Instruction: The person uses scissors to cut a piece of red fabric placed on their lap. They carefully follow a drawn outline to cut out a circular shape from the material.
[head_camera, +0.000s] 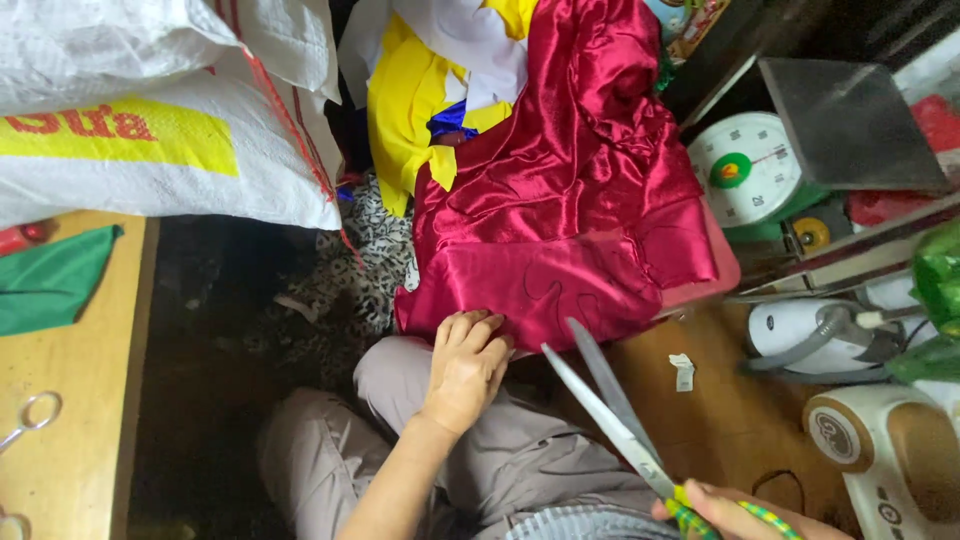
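A shiny crimson satin cloth (570, 190) hangs down over a pile in front of me, its lower edge over my knee. My left hand (466, 368) pinches that lower edge, fingers curled on the fabric. My right hand (735, 513), at the bottom right, grips large scissors (610, 405) with a yellow-green wrapped handle. The blades are parted and point up toward the cloth's edge, just right of my left hand. A faint curved line is marked on the cloth above the blades.
White woven sacks (170, 110) lie at the upper left. Yellow and white fabric (420, 90) sits behind the satin. A dial scale (750, 165), an iron (810, 330) and a sewing machine (890, 450) stand at the right. A wooden board (70, 400) with green cloth (50, 280) is at the left.
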